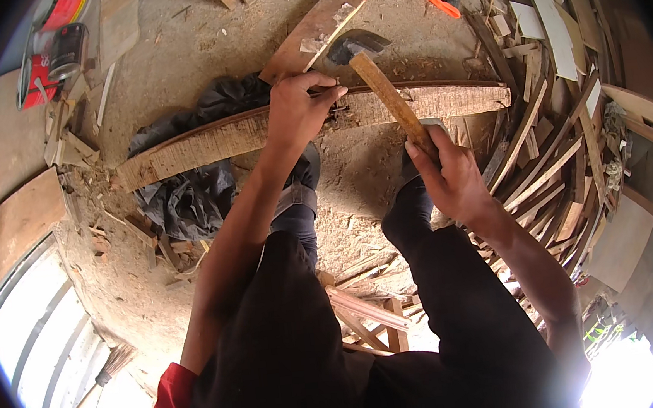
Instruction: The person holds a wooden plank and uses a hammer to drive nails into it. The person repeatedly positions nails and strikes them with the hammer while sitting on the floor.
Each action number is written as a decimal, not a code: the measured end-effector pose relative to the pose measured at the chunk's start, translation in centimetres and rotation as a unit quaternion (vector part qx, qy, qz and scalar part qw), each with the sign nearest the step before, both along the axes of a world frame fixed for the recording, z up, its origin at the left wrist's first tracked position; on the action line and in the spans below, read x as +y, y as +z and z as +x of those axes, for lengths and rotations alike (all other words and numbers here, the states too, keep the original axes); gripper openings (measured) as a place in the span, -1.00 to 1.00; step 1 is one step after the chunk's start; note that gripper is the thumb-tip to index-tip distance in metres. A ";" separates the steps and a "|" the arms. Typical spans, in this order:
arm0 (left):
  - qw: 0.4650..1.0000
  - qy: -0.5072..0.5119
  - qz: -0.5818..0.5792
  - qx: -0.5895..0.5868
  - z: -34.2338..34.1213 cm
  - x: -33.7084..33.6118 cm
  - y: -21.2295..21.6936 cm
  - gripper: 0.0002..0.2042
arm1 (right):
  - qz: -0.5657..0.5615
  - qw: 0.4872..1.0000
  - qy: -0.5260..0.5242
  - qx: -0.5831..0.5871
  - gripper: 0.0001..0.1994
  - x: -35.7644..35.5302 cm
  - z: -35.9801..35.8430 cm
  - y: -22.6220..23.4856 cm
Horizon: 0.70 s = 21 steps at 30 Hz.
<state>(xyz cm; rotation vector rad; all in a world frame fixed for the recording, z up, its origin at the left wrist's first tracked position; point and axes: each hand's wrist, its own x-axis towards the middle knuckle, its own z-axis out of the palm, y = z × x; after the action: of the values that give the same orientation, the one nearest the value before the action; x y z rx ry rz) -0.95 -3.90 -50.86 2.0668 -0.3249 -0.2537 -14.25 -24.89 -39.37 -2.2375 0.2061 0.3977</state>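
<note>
- Wood shavings and sawdust cover the floor (175, 69); a black bag (186, 201) lies at the left under the plank.
- Rough plank (220, 139) runs left to right across the middle, stiff and splintery, likely heavy.
- Left hand (297, 112) presses on the plank, fingertips pinched together, perhaps on a nail too small to see.
- Right hand (448, 174) is clamped low on the hammer (387, 94) handle, its steel head far and top-heavy.

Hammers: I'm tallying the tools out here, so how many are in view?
1: a wooden-handled hammer with a dark metal head, gripped in the right hand, head above the long rough plank. Scrap piles could hide more.
</note>
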 end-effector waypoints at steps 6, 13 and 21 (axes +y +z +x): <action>1.000 0.008 -0.011 -0.006 -0.1 0.3 -0.4 -0.75 | -0.009 1.000 0.007 0.019 -0.71 0.2 0.3 -0.4; 1.000 0.007 -0.012 -0.012 -0.3 0.1 -0.2 -0.78 | -0.044 0.999 0.012 0.017 -0.72 0.0 0.7 -0.6; 0.998 -0.008 -0.007 -0.061 -0.4 0.5 -1.1 -0.79 | -0.092 0.984 0.045 0.145 -0.68 -0.6 4.7 3.1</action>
<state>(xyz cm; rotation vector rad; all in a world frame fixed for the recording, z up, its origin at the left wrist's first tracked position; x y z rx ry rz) -1.36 -3.43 -51.99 2.0711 -0.4153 -0.1350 -9.53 -25.48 -36.23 -2.3675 0.3065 0.7827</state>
